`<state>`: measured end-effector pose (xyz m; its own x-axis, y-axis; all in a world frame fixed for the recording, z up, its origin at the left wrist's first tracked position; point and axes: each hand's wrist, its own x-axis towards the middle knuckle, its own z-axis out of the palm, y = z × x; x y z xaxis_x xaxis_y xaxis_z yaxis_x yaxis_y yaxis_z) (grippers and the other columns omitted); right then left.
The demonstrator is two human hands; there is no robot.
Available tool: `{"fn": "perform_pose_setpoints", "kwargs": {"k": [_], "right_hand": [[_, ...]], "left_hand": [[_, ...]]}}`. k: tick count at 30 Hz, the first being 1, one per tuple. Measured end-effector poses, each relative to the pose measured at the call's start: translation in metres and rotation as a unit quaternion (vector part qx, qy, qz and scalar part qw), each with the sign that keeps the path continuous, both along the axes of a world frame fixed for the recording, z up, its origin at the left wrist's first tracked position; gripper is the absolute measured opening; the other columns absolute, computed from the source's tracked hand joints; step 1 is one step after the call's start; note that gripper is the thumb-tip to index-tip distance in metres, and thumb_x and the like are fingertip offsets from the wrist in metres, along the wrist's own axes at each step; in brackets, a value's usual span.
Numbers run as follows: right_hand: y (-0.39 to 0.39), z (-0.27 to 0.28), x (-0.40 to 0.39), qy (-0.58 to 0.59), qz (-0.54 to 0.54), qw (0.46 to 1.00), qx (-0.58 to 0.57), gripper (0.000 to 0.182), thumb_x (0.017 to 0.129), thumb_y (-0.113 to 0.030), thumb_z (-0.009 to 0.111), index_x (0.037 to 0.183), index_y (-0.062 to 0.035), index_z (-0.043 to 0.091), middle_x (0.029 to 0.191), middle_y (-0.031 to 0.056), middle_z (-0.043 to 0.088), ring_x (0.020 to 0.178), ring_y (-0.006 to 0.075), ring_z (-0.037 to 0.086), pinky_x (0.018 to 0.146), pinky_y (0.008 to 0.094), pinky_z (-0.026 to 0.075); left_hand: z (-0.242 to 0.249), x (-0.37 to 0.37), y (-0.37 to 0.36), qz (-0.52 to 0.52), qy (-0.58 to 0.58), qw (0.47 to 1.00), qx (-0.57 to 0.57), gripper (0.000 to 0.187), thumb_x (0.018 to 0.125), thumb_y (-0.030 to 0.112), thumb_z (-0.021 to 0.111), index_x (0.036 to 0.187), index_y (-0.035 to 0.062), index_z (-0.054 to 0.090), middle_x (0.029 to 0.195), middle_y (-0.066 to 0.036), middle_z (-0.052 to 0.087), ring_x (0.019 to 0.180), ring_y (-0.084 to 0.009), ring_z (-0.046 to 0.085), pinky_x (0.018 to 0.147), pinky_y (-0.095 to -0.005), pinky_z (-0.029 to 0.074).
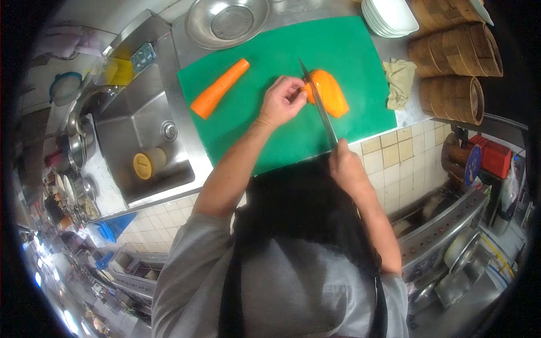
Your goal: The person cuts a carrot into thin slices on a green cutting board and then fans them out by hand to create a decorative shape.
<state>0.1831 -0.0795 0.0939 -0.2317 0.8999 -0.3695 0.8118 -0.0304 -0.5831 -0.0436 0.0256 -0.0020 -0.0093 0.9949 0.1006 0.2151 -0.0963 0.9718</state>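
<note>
A green cutting board (265, 132) lies under both hands. My right hand (346, 169) is wrapped round the handle of a long kitchen knife (324, 112), whose blade points away from me. Left of the blade, my left hand (283, 101) has its fingers closed on a small orange piece, seemingly carrot (308, 92). Against the blade's right side rests a pile of orange slices (331, 93), overlapping and shiny. A peeled length of carrot (220, 89) lies apart on the board's left part.
A metal bowl (194, 25) stands behind the board, and stacked white dishes (389, 17) at its back right. A cloth (399, 84) and bamboo steamers (451, 101) are on the right. Left is a sink (127, 112) holding a yellow-lidded container (147, 163).
</note>
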Motion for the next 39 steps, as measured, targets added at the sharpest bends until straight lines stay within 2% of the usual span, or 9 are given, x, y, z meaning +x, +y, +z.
{"fn": "perform_pose_setpoints", "kwargs": {"k": [11, 17, 23, 39], "right_hand": [[0.002, 0.005, -0.004, -0.011, -0.004, 1.000, -0.022, 0.018, 0.101, -0.007, 0.058, 0.105, 0.0042, 0.045, 0.079, 0.0377, 0.066, 0.081, 0.0570, 0.067, 0.069, 0.0639, 0.054], [-0.007, 0.011, 0.002, 0.009, -0.026, 0.999, 0.025, 0.017, 0.101, -0.007, 0.058, 0.105, 0.0034, 0.045, 0.077, 0.0371, 0.065, 0.078, 0.0570, 0.066, 0.067, 0.0643, 0.053], [-0.012, 0.015, 0.003, -0.002, -0.018, 1.000, 0.006, 0.016, 0.101, -0.007, 0.058, 0.106, 0.0029, 0.046, 0.076, 0.0357, 0.065, 0.077, 0.0558, 0.067, 0.066, 0.0639, 0.053], [-0.012, 0.000, 0.004, -0.025, 0.006, 1.000, -0.011, 0.016, 0.099, -0.004, 0.056, 0.108, 0.0046, 0.045, 0.075, 0.0347, 0.066, 0.077, 0.0563, 0.067, 0.068, 0.0630, 0.054]], "left_hand": [[0.000, 0.002, -0.001, -0.005, 0.003, 1.000, 0.016, 0.019, 0.090, 0.003, 0.076, 0.108, 0.0036, 0.068, 0.098, -0.005, 0.067, 0.083, -0.0116, 0.069, 0.072, -0.0270, 0.059], [-0.002, 0.001, 0.000, 0.001, 0.001, 1.000, 0.016, 0.021, 0.089, 0.003, 0.075, 0.108, 0.0047, 0.067, 0.098, -0.006, 0.066, 0.080, -0.0140, 0.070, 0.072, -0.0286, 0.060], [0.001, 0.002, 0.000, -0.001, 0.011, 1.000, 0.022, 0.019, 0.090, 0.002, 0.075, 0.108, 0.0025, 0.068, 0.097, -0.005, 0.066, 0.083, -0.0118, 0.069, 0.072, -0.0260, 0.059], [0.002, 0.001, -0.002, -0.002, 0.034, 0.999, 0.016, 0.019, 0.090, 0.003, 0.074, 0.108, 0.0029, 0.068, 0.102, -0.007, 0.067, 0.088, -0.0149, 0.071, 0.076, -0.0284, 0.060]]}}
